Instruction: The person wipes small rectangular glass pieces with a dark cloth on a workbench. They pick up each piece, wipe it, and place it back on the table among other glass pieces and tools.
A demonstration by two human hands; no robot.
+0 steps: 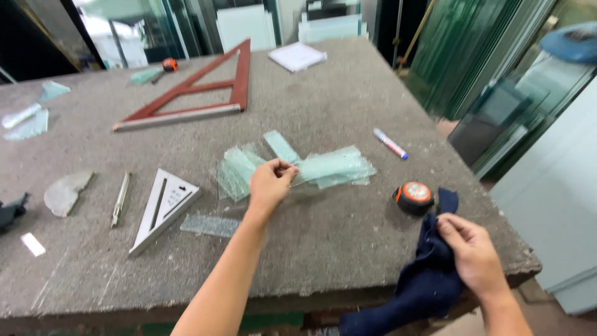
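Note:
My left hand (271, 182) reaches over the grey felt table (336, 99) and pinches the edge of a thin glass strip (305, 177) at a pile of pale green glass offcuts (333, 167). More offcuts (235, 169) lie just left of that hand. My right hand (469, 249) rests at the table's front right edge and grips a dark blue cloth (429, 283) that hangs over the edge. An orange and black tape measure (414, 197) sits just left of the cloth's upper corner.
A small metal triangle square (163, 208), a glass cutter (120, 199) and a flat glass strip (209, 225) lie at the left. A large red triangle square (193, 90) lies farther back, and a marker (390, 143) at the right. Glass sheets (472, 56) lean beyond the table's right edge.

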